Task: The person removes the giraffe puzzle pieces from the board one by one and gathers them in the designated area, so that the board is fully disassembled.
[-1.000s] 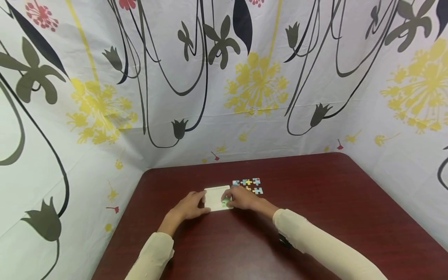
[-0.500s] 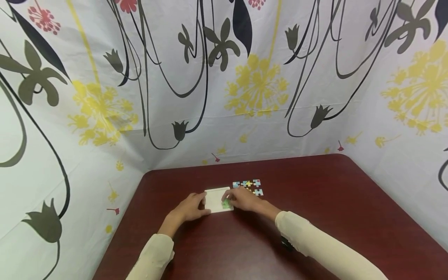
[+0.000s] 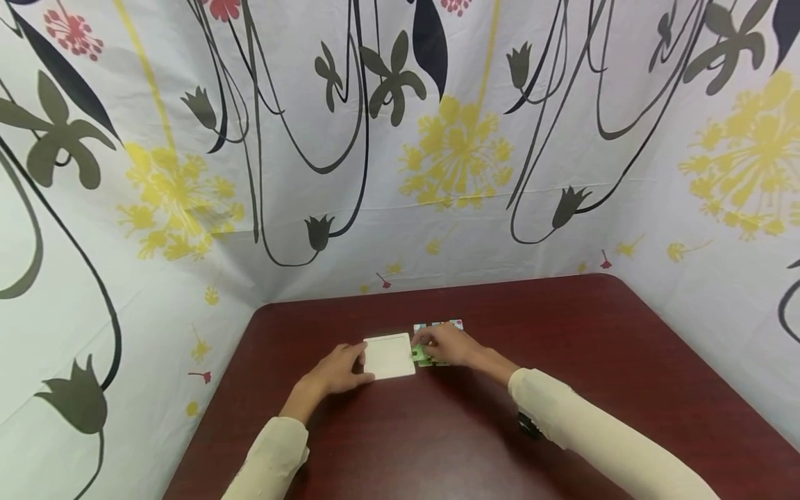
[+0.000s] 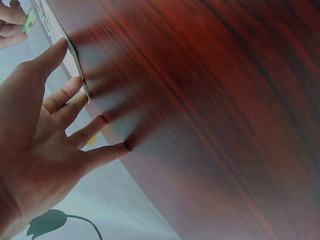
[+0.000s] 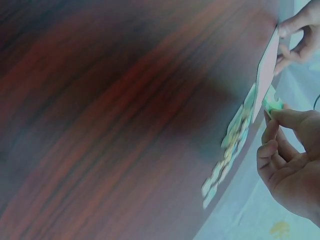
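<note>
A shallow white puzzle tray [image 3: 389, 357] lies flat on the dark red table. My left hand [image 3: 337, 368] rests at the tray's left edge, thumb and forefinger touching its rim and the other fingers spread, as the left wrist view shows. With thumb and fingertips, my right hand [image 3: 455, 346] pinches a green jigsaw piece [image 5: 273, 103] just beyond the tray's right edge. Beneath and behind that hand are several jigsaw pieces [image 5: 230, 150], partly hidden in the head view. They lie in rows to the right of the tray.
The wood-grain table [image 3: 400, 437] has rounded far corners. A white cloth with printed flowers [image 3: 387, 167] hangs close around its back and sides. A dark band [image 3: 528, 425] shows under the right sleeve.
My right hand has moved right, from over the tray's lower right corner to beside it, carrying the green jigsaw piece off the tray. The left hand stays at the tray's left edge.
</note>
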`<action>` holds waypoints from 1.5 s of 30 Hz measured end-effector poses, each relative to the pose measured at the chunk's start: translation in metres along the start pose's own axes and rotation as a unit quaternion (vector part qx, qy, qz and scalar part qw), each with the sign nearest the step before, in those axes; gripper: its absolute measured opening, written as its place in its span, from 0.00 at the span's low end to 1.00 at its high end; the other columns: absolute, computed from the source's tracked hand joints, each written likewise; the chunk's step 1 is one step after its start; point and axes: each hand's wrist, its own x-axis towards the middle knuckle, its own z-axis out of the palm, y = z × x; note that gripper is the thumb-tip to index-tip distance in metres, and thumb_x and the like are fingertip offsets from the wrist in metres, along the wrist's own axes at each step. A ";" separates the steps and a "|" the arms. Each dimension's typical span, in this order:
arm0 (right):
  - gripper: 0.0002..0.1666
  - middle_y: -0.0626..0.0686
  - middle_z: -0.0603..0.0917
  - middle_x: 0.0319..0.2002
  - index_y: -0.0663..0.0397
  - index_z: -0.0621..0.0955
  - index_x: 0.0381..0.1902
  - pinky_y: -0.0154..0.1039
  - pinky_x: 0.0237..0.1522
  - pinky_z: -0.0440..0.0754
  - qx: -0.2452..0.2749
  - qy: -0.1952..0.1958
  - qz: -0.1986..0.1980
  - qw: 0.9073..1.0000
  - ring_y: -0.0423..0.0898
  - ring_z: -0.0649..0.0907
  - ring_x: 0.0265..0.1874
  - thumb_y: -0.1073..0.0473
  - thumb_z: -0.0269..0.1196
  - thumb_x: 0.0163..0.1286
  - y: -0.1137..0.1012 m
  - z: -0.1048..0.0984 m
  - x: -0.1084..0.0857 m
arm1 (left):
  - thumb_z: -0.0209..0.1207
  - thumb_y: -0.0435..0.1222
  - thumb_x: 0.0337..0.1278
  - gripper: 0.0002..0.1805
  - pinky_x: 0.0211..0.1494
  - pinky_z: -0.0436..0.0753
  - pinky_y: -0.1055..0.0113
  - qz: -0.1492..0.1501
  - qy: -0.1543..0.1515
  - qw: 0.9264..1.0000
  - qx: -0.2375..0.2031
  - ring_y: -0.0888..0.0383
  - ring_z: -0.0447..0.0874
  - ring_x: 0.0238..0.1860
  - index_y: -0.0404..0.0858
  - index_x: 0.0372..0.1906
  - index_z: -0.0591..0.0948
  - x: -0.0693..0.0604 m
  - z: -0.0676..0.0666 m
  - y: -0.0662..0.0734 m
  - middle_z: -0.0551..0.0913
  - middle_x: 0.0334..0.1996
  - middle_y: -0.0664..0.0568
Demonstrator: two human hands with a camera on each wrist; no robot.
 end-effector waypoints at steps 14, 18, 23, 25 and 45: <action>0.12 0.57 0.90 0.44 0.59 0.86 0.51 0.37 0.32 0.80 -0.015 0.001 0.033 0.999 0.47 0.88 0.35 0.72 0.63 0.74 0.030 -0.030 -0.031 | 0.70 0.50 0.63 0.19 0.52 0.74 0.51 0.007 0.004 1.000 -0.004 0.48 0.73 0.54 0.43 0.44 0.75 -0.005 -0.001 -0.005 0.75 0.41 0.55; 0.12 0.57 0.90 0.45 0.59 0.86 0.51 0.36 0.32 0.80 -0.018 -0.007 0.046 0.999 0.47 0.88 0.35 0.71 0.63 0.74 0.036 -0.034 -0.040 | 0.70 0.50 0.64 0.19 0.53 0.74 0.50 0.002 0.005 1.000 -0.004 0.47 0.73 0.59 0.44 0.45 0.75 -0.005 -0.001 -0.006 0.75 0.41 0.56; 0.12 0.57 0.90 0.44 0.59 0.87 0.51 0.35 0.30 0.76 -0.009 -0.012 0.057 0.998 0.46 0.87 0.31 0.71 0.62 0.74 0.041 -0.035 -0.050 | 0.69 0.51 0.64 0.20 0.54 0.73 0.50 -0.005 0.002 1.000 -0.008 0.47 0.72 0.60 0.44 0.47 0.76 -0.006 -0.001 -0.006 0.76 0.43 0.55; 0.12 0.58 0.90 0.43 0.59 0.87 0.51 0.35 0.29 0.75 -0.011 -0.010 0.056 0.998 0.42 0.84 0.28 0.71 0.63 0.74 0.041 -0.035 -0.053 | 0.69 0.51 0.64 0.20 0.54 0.73 0.50 -0.007 0.000 1.000 -0.009 0.47 0.72 0.60 0.44 0.48 0.76 -0.007 -0.001 -0.005 0.76 0.44 0.55; 0.12 0.53 0.89 0.42 0.55 0.87 0.52 0.36 0.31 0.76 -0.042 -0.007 0.068 0.997 0.39 0.85 0.33 0.68 0.63 0.74 0.045 -0.031 -0.064 | 0.70 0.49 0.64 0.20 0.51 0.73 0.51 0.002 0.002 1.000 -0.008 0.50 0.72 0.52 0.42 0.46 0.76 -0.003 -0.003 0.005 0.75 0.42 0.53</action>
